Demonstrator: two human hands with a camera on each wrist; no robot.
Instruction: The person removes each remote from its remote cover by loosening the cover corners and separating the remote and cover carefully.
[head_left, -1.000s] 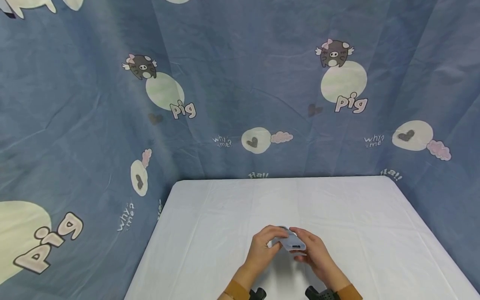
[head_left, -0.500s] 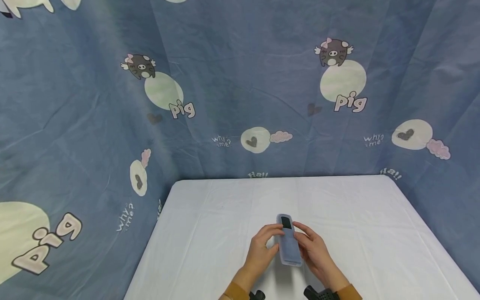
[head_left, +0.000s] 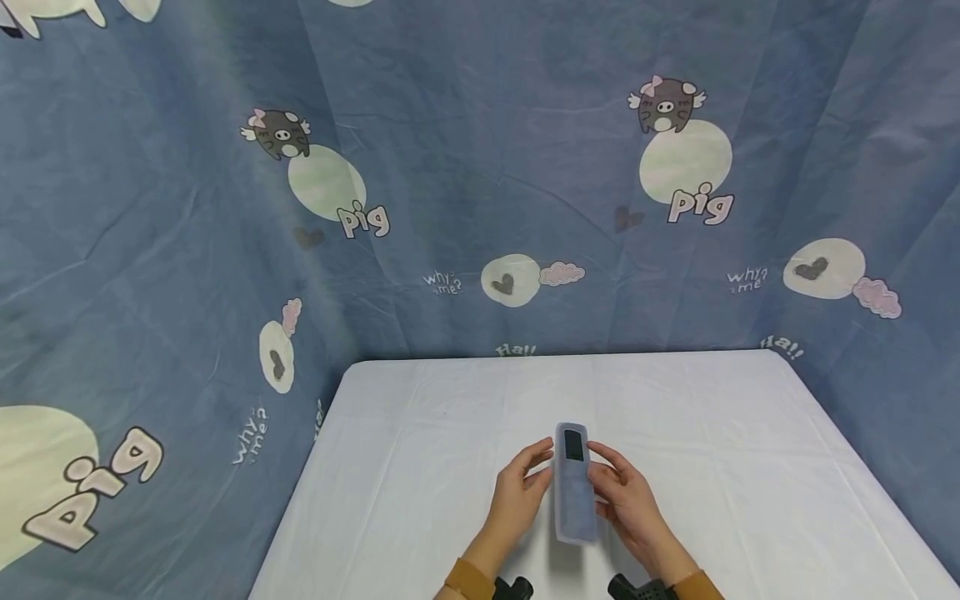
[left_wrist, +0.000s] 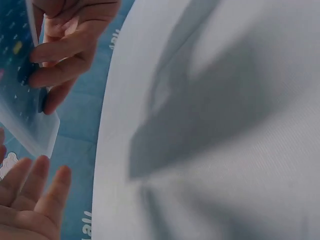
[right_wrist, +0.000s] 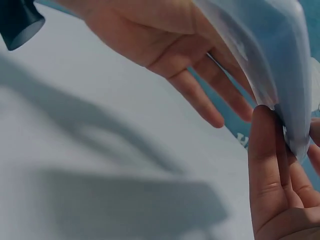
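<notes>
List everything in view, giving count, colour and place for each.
table: 1, white, lower middle of the head view
fabric backdrop: 1 or more sheets, blue with pig prints, behind and beside the table
remote control: 1, grey-blue with a dark display, held over the table
translucent cover: 1, whitish, around the remote control
wrist cameras: 2, black, at the wrists
sleeves: 2, mustard, on the forearms
left hand: 1, bare, beside the cover
right hand: 1, bare, holding the covered remote control

Our forearms (head_left: 483,552) slant inward toward each other. Our left hand (head_left: 517,497) has its fingers loosely extended, palm facing inward; opposite it, our right hand (head_left: 626,500) pinches between thumb and curled fingers.
</notes>
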